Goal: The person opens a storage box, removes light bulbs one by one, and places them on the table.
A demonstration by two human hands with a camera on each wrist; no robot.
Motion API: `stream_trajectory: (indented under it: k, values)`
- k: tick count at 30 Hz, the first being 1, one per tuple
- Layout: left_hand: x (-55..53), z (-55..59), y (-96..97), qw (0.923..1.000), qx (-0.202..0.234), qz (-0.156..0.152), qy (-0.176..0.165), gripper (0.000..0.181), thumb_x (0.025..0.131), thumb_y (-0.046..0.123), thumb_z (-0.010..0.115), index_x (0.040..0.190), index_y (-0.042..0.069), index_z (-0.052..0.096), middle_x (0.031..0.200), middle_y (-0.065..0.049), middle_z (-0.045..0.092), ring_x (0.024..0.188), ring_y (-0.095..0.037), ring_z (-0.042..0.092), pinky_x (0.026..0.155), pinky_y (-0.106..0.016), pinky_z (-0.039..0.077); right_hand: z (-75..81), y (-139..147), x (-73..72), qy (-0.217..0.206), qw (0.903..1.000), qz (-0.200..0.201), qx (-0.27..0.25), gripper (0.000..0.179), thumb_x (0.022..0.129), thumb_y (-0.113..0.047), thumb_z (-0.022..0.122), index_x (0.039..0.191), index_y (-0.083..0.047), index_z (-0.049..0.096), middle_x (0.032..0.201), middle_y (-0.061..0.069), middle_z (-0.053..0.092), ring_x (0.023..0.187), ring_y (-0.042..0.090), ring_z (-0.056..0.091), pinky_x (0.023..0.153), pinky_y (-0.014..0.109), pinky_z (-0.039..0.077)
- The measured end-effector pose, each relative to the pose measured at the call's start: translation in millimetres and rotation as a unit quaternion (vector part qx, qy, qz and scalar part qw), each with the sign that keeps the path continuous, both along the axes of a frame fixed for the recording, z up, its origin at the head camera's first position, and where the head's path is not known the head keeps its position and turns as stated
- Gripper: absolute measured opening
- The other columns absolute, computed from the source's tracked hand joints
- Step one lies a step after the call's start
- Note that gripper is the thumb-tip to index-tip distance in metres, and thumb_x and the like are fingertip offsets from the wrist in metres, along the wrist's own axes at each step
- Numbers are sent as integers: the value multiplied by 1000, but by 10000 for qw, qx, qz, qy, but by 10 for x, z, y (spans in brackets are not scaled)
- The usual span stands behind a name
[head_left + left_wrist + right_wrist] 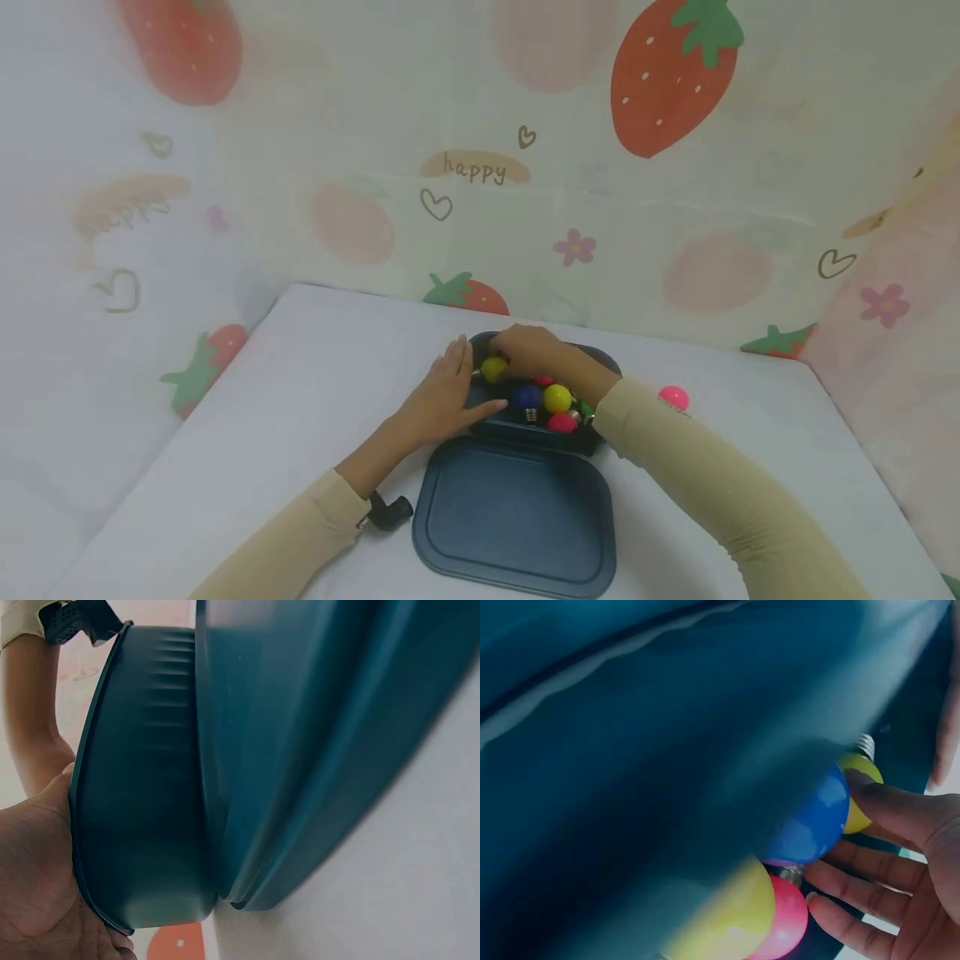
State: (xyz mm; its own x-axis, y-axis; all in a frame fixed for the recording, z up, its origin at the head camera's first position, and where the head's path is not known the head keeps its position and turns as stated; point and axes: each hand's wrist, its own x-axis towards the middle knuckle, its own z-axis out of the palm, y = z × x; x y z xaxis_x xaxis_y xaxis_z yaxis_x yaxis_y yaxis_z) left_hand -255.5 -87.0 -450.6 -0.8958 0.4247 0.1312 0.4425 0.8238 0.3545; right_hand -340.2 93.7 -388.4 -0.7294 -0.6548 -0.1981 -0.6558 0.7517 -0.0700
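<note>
A dark blue box (495, 429) holds several coloured light bulbs with screw bases. My right hand (528, 350) reaches into its left end and pinches a yellow bulb (494, 369) between thumb and fingers, as the right wrist view shows (862, 772). Beside that hand lie a blue bulb (528, 397), another yellow bulb (557, 397) and a pink bulb (562, 422). The left hand (442, 400) rests on the left rim with straight fingers, its thumb stretched over the near side. From the left wrist, the palm (34, 862) shows against the box's rim.
A blue lid (517, 517) lies on the white table (337, 375) in front of the box and touches or overlaps its near side. To the right sits a pink bulb (673, 397), partly behind the right sleeve. A strawberry-print cloth (480, 233) hangs behind.
</note>
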Motion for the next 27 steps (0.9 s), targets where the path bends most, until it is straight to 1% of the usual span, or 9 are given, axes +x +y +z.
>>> stream_trajectory:
  k: [7,13,23,27]
  values:
    - [8,3,9,10000,-6,23,-19,107,96,70,50,158,-9,12,167,-25,6,155,-37,9,122,-49,16,-64,9,-9,57,9999,-68,91,23,89,-34,79,98,-14,73,75,-6,63,70,16,57,67,31,51]
    - [5,2,15,10000,-14,24,-35,107,95,71,49,158,-8,12,167,-24,5,155,-37,9,122,-49,16,-71,36,-17,120,9999,-10,74,24,89,-36,79,96,-15,72,73,-7,61,69,15,56,65,29,48]
    - [-8,0,3,10000,35,54,-15,107,95,70,50,158,-8,14,167,-24,7,155,-36,10,122,-48,16,38,143,-18,-96,9979,8,-642,28,86,-34,81,103,-12,75,86,-6,68,77,14,59,72,29,53]
    - [-2,9,-1,9999,59,57,-58,107,95,70,49,159,-8,13,167,-24,7,155,-37,10,122,-49,16,87,223,3,-94,9967,-36,-805,25,87,-33,81,103,-14,77,83,-7,67,77,14,58,71,29,51]
